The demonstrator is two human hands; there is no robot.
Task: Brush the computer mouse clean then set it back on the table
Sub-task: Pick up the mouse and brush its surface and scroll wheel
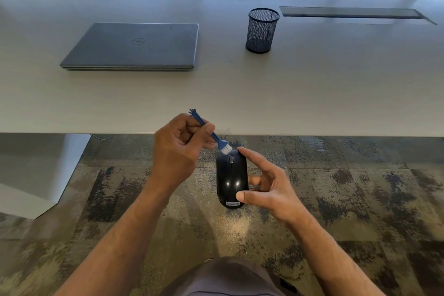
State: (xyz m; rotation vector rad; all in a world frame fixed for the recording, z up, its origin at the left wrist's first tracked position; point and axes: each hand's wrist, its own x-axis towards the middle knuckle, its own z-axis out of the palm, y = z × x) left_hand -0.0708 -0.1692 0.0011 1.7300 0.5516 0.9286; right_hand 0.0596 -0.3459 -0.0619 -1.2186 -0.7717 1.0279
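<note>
Brushing the mouse (231,180) front, left fingers (204,131) pinching the brush (211,134), right fingers (242,196) clamping it off the surface (312,94); hard strokes could knock it loose.

Black mouse (232,179) under blue brush (211,132)

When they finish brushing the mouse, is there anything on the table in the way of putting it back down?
Nothing visible blocks it. The right hand holds the mouse in front of the table's near edge, and the tabletop just beyond is bare. The laptop and mesh cup sit farther back.
</note>
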